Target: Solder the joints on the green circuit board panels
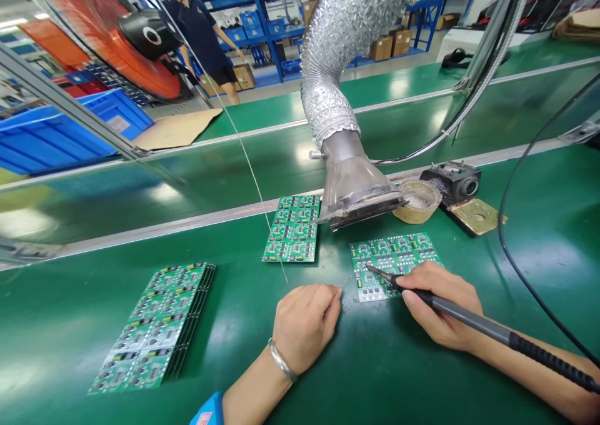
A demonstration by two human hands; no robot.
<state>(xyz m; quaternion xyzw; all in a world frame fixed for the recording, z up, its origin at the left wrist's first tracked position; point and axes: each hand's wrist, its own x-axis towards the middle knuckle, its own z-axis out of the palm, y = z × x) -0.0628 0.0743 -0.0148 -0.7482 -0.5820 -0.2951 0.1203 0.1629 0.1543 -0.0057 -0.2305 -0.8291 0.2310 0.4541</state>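
Pinching a thin solder wire point(345, 280) between thumb and fingertips, your left hand point(304, 325) rests on the green bench mat point(422, 375), fingers curled nearly closed around the strand. Your right hand point(440, 309) wraps a pen-style grip around the soldering iron point(469, 319), fingers closed on its grey barrel. The iron's long axis runs from lower right to upper left (cable end trailing over your forearm), and its tip touches the circuit board point(394, 265) lying flat under the fume extractor hood point(359, 194). A second board point(293, 228) lies nearby, and a stack of boards point(159, 325) sits well apart to your left.
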